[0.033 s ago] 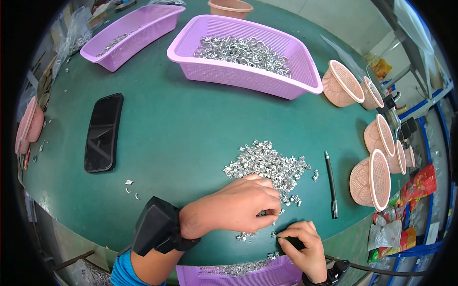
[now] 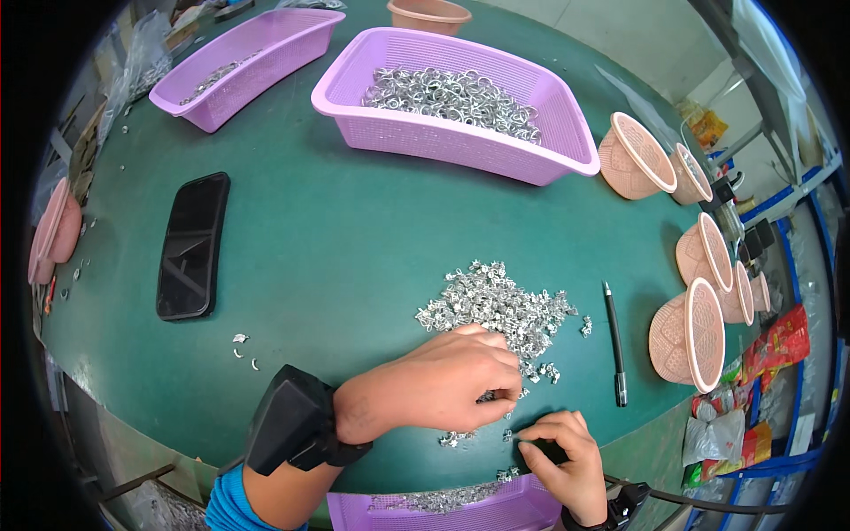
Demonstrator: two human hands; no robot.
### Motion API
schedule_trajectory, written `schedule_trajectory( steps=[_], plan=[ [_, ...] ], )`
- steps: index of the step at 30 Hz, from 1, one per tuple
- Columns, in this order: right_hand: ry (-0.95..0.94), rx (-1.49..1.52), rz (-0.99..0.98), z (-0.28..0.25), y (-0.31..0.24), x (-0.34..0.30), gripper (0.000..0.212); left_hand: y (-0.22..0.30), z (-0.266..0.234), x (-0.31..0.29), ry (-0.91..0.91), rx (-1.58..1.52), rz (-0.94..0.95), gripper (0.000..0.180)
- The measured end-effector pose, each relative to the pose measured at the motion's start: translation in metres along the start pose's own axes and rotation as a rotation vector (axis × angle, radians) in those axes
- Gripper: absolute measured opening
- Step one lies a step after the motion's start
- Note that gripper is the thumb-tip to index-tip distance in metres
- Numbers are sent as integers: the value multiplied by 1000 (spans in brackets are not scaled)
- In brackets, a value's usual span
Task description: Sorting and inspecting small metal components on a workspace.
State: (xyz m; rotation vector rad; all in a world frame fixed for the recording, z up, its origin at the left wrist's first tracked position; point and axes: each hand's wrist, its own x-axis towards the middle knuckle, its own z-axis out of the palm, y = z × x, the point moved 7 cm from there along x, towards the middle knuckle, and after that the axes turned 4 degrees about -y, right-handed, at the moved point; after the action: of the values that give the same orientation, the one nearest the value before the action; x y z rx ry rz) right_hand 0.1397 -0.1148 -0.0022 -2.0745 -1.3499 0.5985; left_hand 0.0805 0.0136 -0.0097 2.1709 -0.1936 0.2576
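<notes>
A heap of small silver metal pieces (image 2: 500,301) lies on the green table. My left hand (image 2: 443,376) bends over the heap's near edge, its fingers curled down and closed. Its fingertips are hidden, so what they hold does not show; some pieces glint beside the thumb. Closer to the table edge, my right hand (image 2: 567,460) has thumb and forefinger drawn together in a pinch, with a single silver piece (image 2: 507,435) right beside the tips. Whatever lies between them is too small to make out. Below the edge, a purple basket (image 2: 522,511) holds more silver pieces.
A large purple basket (image 2: 460,146) of silver rings stands at the back, a second one (image 2: 248,84) to its left. A black phone (image 2: 192,248) lies left, a black pen (image 2: 614,345) right of the heap. Several peach-coloured small baskets (image 2: 673,341) line the right edge.
</notes>
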Motion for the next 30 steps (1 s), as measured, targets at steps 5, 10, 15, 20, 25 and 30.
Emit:
schedule_trajectory(
  steps=[5,10,15,20,25,30],
  plan=[
    [-46,-54,-35,3,-7,0,13,0,1,-1,-6,4,-9,10],
    [69,51,-57,0,-3,4,16,0,1,0,2,3,3,10],
    [106,-86,-48,8,-3,15,20,-1,1,0,4,-6,0,9],
    [72,-23,-13,3,1,6,16,-1,2,0,2,-9,-6,8],
    [107,2,1,-1,-2,5,13,-1,2,0,17,-9,0,8],
    [53,-38,-9,1,-5,5,19,-1,1,0,2,-3,-3,8]
  ],
)
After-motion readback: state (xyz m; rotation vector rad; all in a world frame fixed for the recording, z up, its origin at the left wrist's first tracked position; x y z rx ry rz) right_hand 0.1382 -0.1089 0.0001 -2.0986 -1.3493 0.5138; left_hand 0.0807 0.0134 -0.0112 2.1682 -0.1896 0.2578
